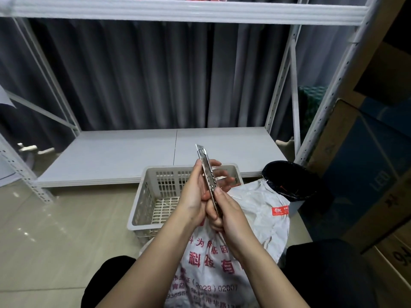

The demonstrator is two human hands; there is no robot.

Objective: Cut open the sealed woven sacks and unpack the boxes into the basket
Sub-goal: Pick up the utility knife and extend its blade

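Note:
A metal utility knife (205, 170) stands nearly upright in front of me, its short blade tip out at the top. My right hand (226, 213) grips its lower handle, thumb on the slider. My left hand (196, 192) cups the knife's body from the left, fingers wrapped behind it. Below my hands a white woven sack (251, 221) with red printed characters lies on the floor between my knees. A beige plastic basket (146, 196) with slotted walls stands just beyond the sack, and the part of its inside that I see holds nothing.
A low white shelf board (138, 156) of a metal rack runs behind the basket. A black-lined waste bin (289, 181) stands right of the sack. Stacked cardboard boxes (367, 174) fill the right side. Beige tiled floor (55, 230) lies to the left.

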